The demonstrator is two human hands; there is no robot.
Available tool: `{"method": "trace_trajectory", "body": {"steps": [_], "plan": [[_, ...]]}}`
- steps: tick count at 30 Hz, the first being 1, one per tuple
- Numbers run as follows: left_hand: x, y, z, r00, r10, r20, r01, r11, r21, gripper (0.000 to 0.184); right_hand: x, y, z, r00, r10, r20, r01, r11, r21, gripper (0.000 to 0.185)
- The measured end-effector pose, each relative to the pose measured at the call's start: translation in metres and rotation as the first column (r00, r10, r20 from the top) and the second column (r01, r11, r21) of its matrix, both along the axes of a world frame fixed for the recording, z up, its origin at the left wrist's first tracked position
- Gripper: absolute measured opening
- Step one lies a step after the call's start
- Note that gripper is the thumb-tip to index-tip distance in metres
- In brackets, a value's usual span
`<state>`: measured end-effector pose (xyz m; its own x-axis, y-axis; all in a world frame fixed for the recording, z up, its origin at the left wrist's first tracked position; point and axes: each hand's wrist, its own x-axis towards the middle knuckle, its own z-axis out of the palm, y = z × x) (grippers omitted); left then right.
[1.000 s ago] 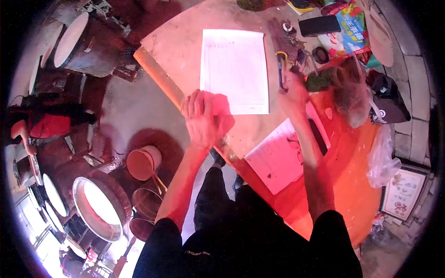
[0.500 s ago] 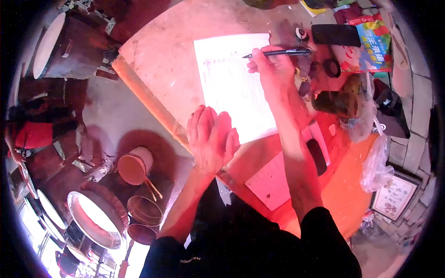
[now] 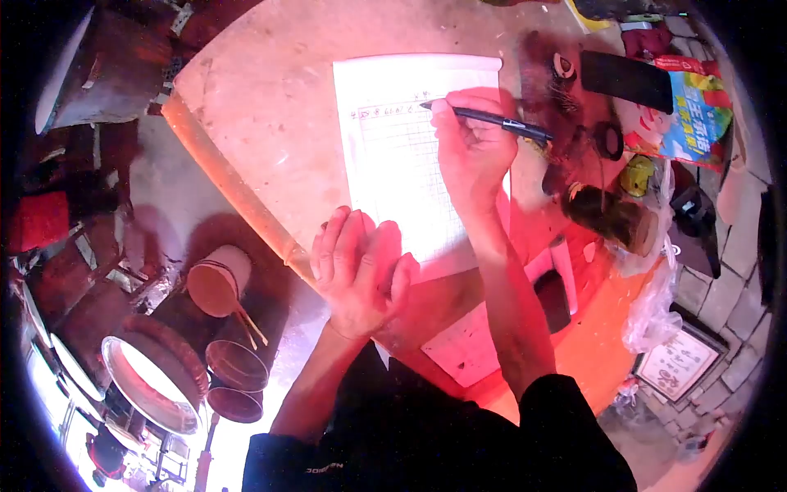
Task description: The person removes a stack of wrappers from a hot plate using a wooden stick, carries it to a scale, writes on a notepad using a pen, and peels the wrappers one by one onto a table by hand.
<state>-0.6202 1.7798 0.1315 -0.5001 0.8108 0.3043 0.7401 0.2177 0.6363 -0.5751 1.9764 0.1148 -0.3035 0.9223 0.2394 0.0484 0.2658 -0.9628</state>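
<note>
My right hand (image 3: pixel 475 156) is closed in a writing grip around a dark pen (image 3: pixel 510 125). The pen's tip meets a sheet of lined paper (image 3: pixel 389 197) near its top, at the end of a row of small handwritten marks. Across the paper's lower left edge lies my left hand (image 3: pixel 357 271), palm down, fingers stretched out and holding nothing. Both rest over a round wooden table (image 3: pixel 270 107). Under my right forearm a pale pink sheet (image 3: pixel 463 348) lies on the table, with a dark flat object (image 3: pixel 553 299) near it.
Right of the paper are a black phone-like slab (image 3: pixel 627 80), a colourful packet (image 3: pixel 693 111), a dark jar (image 3: pixel 611 215) and a clear plastic bag (image 3: pixel 652 316). A framed print (image 3: pixel 680 361) stands lower right. On the floor at left are a bucket (image 3: pixel 217 283) and a large metal basin (image 3: pixel 152 381).
The whole view has shifted and turned slightly. The pen's back end now slants lower to the right, with its tip still at the writing row. My left hand stays at the paper's lower left.
</note>
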Motion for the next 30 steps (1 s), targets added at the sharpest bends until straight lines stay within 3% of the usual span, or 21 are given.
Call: {"method": "trace_trajectory", "body": {"steps": [4,13,28,30], "plan": [[-0.0002,-0.0001,-0.0005,1.0,-0.001,0.0,0.001,0.999,-0.032,0.044,-0.0036,-0.0007,0.0005,1.0,0.014,-0.026,-0.013,1.0,0.011,0.015],[-0.0004,-0.0001,-0.0009,1.0,-0.015,-0.021,0.014,0.998,-0.055,0.048,-0.0053,-0.0019,0.0055,0.99,-0.021,0.141,0.009,0.996,0.084,0.013],[-0.0003,0.0001,0.0001,1.0,-0.009,-0.017,0.008,0.998,-0.061,0.047,-0.0025,-0.0011,0.0011,0.999,-0.006,0.049,0.002,0.995,0.097,0.013],[-0.0002,0.0006,0.0012,1.0,-0.01,-0.02,0.008,0.998,-0.061,0.047,-0.0027,-0.0014,0.0026,1.0,-0.017,0.002,0.017,0.999,0.029,0.015]]}}
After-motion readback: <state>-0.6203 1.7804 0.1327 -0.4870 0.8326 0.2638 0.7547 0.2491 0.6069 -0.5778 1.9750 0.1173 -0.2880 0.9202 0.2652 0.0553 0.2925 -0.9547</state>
